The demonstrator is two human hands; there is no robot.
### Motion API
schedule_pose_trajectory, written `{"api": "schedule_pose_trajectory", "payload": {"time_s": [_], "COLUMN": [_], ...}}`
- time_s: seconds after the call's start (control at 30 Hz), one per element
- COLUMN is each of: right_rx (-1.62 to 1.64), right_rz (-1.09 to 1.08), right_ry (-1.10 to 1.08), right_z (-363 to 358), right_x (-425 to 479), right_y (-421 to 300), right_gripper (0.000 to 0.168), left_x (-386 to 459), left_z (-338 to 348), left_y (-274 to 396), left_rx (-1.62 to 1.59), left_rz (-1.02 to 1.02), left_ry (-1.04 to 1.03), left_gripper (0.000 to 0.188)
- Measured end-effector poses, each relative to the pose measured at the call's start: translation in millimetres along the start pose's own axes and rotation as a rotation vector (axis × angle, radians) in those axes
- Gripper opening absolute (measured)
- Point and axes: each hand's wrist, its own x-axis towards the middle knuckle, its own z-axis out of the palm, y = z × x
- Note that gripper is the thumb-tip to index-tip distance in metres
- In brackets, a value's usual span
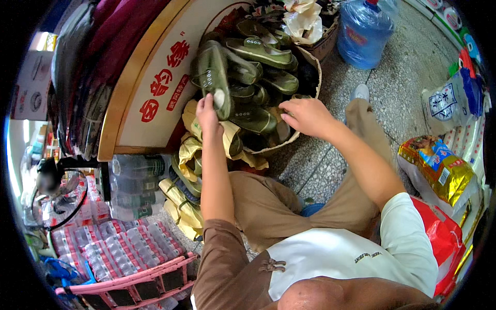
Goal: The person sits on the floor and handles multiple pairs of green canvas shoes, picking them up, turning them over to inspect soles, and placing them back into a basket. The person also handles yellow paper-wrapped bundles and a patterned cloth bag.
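Note:
My left hand (208,118) grips the heel end of an olive-green canvas lace-up shoe (211,71), slightly blurred and raised over the left side of the heap. Below it, several similar green canvas shoes (267,52) lie piled in a round-edged container with a pale rim (319,77). My right hand (310,118) hangs at the container's near right edge, its fingers curled over the rim beside the shoes. Whether those fingers hold anything is hard to see. Crumpled yellow-brown wrapping paper (228,133) lies beneath my left wrist.
A wood-edged white counter panel (155,77) bearing red writing stands on the left. A blue water-cooler bottle (366,35) is on the terrazzo floor at upper right. Bottled drinks fill a pink basket (155,277) at lower left. A gold bag (441,166) lies right.

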Motion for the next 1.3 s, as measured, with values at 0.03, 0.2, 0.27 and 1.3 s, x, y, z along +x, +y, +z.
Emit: {"api": "schedule_pose_trajectory", "payload": {"time_s": [0.03, 0.2, 0.27, 1.3], "right_rx": [-0.016, 0.035, 0.081, 1.197], "right_rz": [0.003, 0.029, 0.058, 0.488], "right_ry": [-0.008, 0.108, 0.130, 0.248], "right_z": [-0.7, 8.2, 13.0, 18.0], "right_x": [1.7, 7.7, 12.2, 22.2], "right_y": [-0.4, 0.9, -0.7, 2.4], "right_gripper": [0.029, 0.029, 0.033, 0.050], "left_x": [-7.8, -44.7, -47.1, -42.7], "left_z": [-6.5, -17.3, -21.3, -20.1], "left_y": [2.0, 6.3, -1.4, -19.4], "left_rx": [-0.021, -0.267, -0.277, 0.913], "left_rz": [0.078, 0.032, 0.042, 0.157], "left_ry": [0.007, -0.089, -0.129, -0.132], "left_gripper": [0.024, 0.024, 0.022, 0.046]}}
